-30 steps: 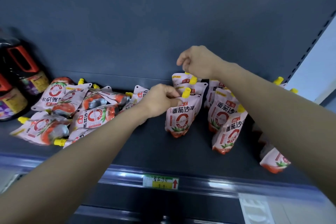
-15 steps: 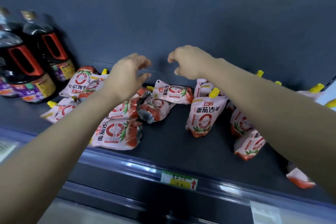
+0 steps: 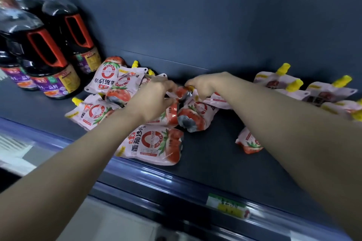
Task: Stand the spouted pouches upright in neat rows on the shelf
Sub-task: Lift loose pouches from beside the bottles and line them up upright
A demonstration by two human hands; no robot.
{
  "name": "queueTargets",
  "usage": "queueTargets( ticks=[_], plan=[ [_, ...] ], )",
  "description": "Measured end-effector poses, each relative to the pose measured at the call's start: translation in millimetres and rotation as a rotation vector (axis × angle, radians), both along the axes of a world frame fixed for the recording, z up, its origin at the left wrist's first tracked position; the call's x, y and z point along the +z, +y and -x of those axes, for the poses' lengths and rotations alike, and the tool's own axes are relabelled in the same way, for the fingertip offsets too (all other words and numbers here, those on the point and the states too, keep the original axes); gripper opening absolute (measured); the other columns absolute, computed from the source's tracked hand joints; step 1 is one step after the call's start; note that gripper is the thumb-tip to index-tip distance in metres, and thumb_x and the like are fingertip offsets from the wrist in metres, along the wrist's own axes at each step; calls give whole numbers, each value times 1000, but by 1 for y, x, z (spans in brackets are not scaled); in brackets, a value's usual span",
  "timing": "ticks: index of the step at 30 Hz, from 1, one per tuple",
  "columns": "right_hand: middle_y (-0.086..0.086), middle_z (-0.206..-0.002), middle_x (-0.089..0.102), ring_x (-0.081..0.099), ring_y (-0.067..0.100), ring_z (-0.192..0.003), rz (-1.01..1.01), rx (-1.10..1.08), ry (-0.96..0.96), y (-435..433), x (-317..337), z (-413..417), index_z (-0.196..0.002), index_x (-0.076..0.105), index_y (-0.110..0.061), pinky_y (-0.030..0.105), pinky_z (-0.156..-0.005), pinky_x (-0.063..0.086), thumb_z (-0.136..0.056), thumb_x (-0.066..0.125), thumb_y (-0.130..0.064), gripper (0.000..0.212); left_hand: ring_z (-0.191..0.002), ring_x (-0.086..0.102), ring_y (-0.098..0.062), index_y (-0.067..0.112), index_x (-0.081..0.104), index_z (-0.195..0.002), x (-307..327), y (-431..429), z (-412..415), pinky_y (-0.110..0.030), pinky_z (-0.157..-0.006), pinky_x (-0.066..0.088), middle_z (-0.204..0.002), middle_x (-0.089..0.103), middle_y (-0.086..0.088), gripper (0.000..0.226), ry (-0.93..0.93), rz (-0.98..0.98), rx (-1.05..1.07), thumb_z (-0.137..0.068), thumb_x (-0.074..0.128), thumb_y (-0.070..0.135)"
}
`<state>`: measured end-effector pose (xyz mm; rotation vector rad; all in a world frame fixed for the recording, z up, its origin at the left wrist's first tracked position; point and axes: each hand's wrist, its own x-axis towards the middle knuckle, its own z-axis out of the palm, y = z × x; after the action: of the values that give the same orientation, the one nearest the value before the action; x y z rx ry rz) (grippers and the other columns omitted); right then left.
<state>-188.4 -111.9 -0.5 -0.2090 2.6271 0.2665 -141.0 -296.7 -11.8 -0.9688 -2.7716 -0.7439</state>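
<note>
Several white-and-red spouted pouches with yellow caps lie in a loose heap (image 3: 109,82) on the dark shelf (image 3: 215,164). One large pouch (image 3: 154,145) lies flat at the front edge. My left hand (image 3: 154,100) and my right hand (image 3: 205,84) meet over the middle of the heap. Both pinch a crumpled pouch (image 3: 182,93) between them, my right fingers at its yellow spout. More pouches stand upright at the right (image 3: 278,82), (image 3: 329,92). Another upright pouch (image 3: 248,141) is partly hidden under my right forearm.
Large dark soy sauce bottles (image 3: 49,60) with red handles stand at the left, close to the heap. The shelf's blue front rail (image 3: 156,176) carries a green and yellow price tag (image 3: 227,205). The dark back panel (image 3: 195,15) rises behind everything.
The view has swung left and down. Both hands moved away from the upright pouches, dropped into the lying heap and closed on one pouch there.
</note>
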Motion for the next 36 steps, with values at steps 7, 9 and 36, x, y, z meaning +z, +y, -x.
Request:
queueTargets(
  ticks=[7,9,36],
  plan=[
    [5,-141,45,52,27,-120,34,-64,1,5,-13,25,-145,29,-20,29,-82,44,-77,73,-13,82,-100,59,-24,12,64,-104,-12,2,14,-36,-88,48,-108,63,-8,21,-31,-36,-69,-83,64,14],
    [5,-139,47,52,26,-116,44,-54,20,4,-12,28,-142,36,-21,29,-76,41,-80,68,-4,72,-99,58,-24,10,64,-103,-15,3,17,-34,-87,47,-108,63,-8,21,-38,-34,-80,-83,64,15],
    [6,-116,56,55,25,-104,164,-182,394,83,71,-48,-98,65,-21,38,-84,49,-85,57,1,27,-122,47,-28,11,41,-135,-36,116,97,-41,-103,38,-137,49,-10,70,-349,508,-215,-80,61,49]
  ],
)
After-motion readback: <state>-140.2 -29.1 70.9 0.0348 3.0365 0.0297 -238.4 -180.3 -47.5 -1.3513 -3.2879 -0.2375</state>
